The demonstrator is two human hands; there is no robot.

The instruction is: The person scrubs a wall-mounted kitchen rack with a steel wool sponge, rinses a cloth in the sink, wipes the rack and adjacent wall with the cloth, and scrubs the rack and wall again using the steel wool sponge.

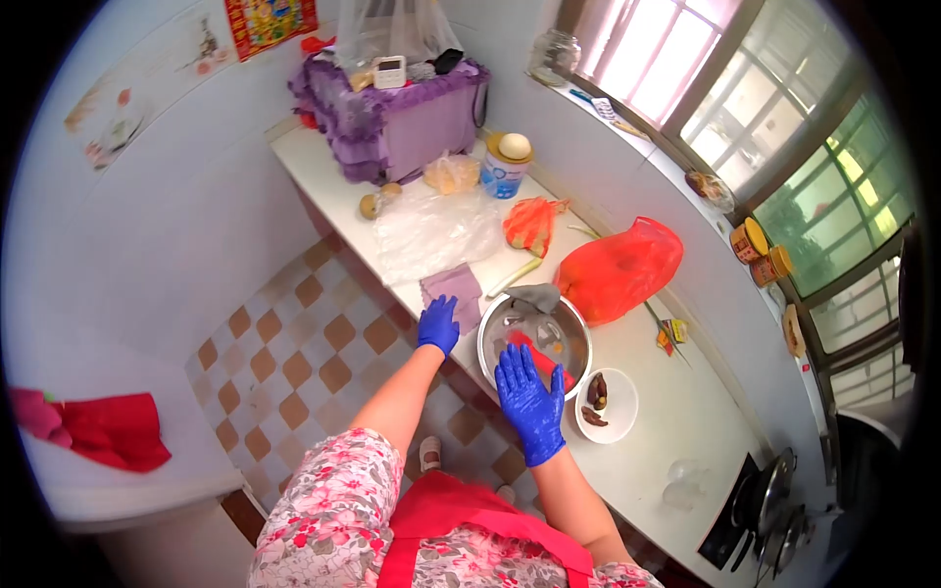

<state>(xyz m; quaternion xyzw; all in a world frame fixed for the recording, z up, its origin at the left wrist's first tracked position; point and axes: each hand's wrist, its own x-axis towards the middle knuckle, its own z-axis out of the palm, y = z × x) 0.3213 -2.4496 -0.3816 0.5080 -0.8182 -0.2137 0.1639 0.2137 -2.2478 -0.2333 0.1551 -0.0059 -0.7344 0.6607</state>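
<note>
Since the metal basin (493,331) stands on the surface (627,480) close to its near edge, any hold on it is probably best taken at two opposite points of the rim. Its thin wall looks stiff and unlikely to break, though wet gloves could slip on it, and whatever lies inside would add weight (how much liquid there is, I cannot tell). A red object (551,367) lies in the basin, partly hidden behind the right hand (531,402); that palm faces up over the basin's near side, glistening, its fingers straight and close together, thumb apart, holding nothing visible. Left of the basin, the left hand (438,325) appears to rest on a purple cloth (459,286), fingers outstretched with no grip showing. That cloth should be light and limp, easiest to pinch by a corner. A grey cloth (534,296) drapes over the basin's far rim and would likely handle as softly. Just right of the basin is a white bowl (624,407) of brown pieces; beyond the basin sit a red bag (622,269) and a pale stalk (515,278).
</note>
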